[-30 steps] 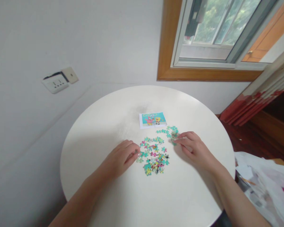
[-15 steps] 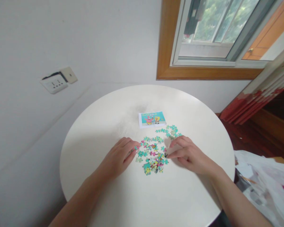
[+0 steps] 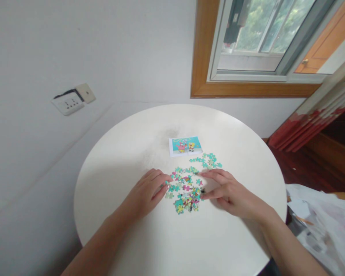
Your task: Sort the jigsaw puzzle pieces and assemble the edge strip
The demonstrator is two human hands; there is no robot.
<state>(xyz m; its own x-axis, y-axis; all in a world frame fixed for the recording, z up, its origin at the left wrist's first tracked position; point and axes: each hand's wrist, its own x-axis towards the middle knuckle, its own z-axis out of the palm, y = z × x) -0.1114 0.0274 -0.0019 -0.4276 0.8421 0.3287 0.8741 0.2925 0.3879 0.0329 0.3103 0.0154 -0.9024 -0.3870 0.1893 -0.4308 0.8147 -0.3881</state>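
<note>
Small jigsaw pieces [image 3: 186,197], teal, pink and yellow, lie in a loose heap between my hands. My left hand [image 3: 148,190] is at the heap's left side, thumb and index finger close around a small teal-and-pink piece [image 3: 166,185]. On the right, my right hand [image 3: 228,191] rests with fingers spread, its fingertips touching the heap's right edge and no piece seen in its grasp. Beyond that hand lies a group of teal pieces [image 3: 209,160]. A picture card [image 3: 186,146] with a pink and a yellow cartoon figure lies behind the pieces.
The round white table [image 3: 117,153] stands against a wall with a socket [image 3: 68,102]. A wood-framed window [image 3: 255,90] is at the back right. Plastic bags [image 3: 322,226] lie beyond the table's right edge, below a red and cream curtain [image 3: 301,122].
My right index finger has moved left and stretched out towards the upper pieces, opening the hand wider. My left fingertips have shifted slightly right with the small piece.
</note>
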